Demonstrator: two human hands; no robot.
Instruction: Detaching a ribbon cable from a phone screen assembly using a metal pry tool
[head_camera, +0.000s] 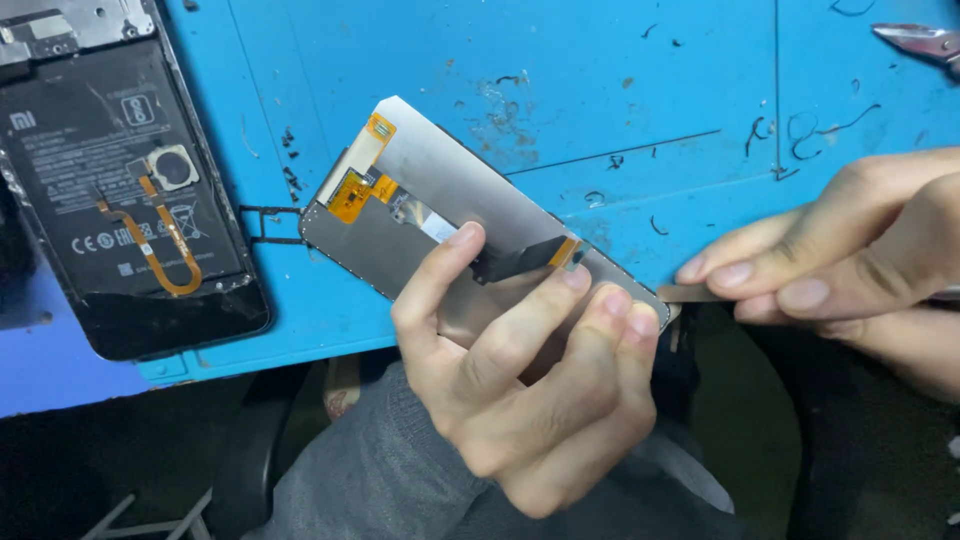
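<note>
Left hand (520, 390) grips a thin grey rectangular display panel (470, 200) with orange flex ribbons above the blue mat's (650, 90) near edge, while the right hand (840, 250) pinches a thin flat blade (690, 293) at the panel's corner; excess prying could crack it.

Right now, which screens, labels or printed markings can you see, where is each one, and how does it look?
Detached phone screen panel: centre, held by the left hand, back side up; grey metallic rectangle with orange flex cables.
Thin flat tool: pinched in the right hand, at the panel's right corner.
Battery label: on the opened phone at upper left; black rectangle with small white symbols and print, an orange ribbon cable across it.
</note>
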